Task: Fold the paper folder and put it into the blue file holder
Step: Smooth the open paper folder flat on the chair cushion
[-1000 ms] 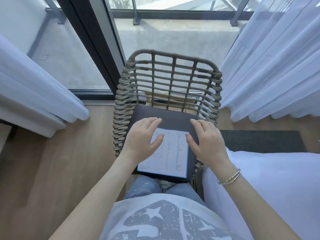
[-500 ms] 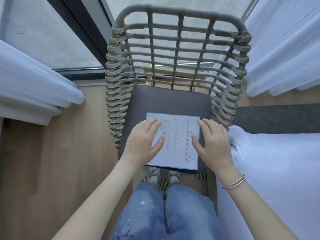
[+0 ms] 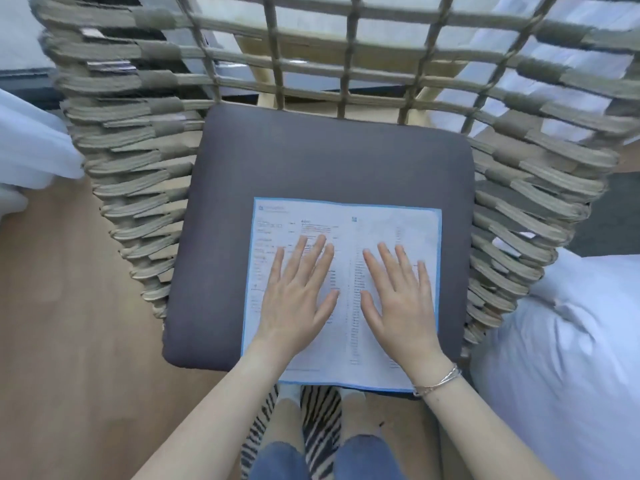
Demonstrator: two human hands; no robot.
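Note:
A white printed paper folder (image 3: 349,216) with a thin blue border lies flat on the dark grey seat cushion (image 3: 311,157) of a woven chair. My left hand (image 3: 298,292) rests palm down on the left half of the sheet, fingers spread. My right hand (image 3: 401,296), with thin bracelets at the wrist, lies flat on the right half, fingers also apart. Neither hand grips the paper. A faint vertical crease runs between the hands. No blue file holder is in view.
The woven chair's arms and back (image 3: 138,168) enclose the cushion on three sides. White bedding (image 3: 561,358) lies at the right, a white curtain (image 3: 31,147) at the left. Wooden floor (image 3: 69,341) stretches to the left. A zebra-striped mat (image 3: 320,420) and my feet show below the seat.
The view has closed in on the chair seat. Both hands have slid inward from the sheet's sides and now lie flat on it with fingers spread.

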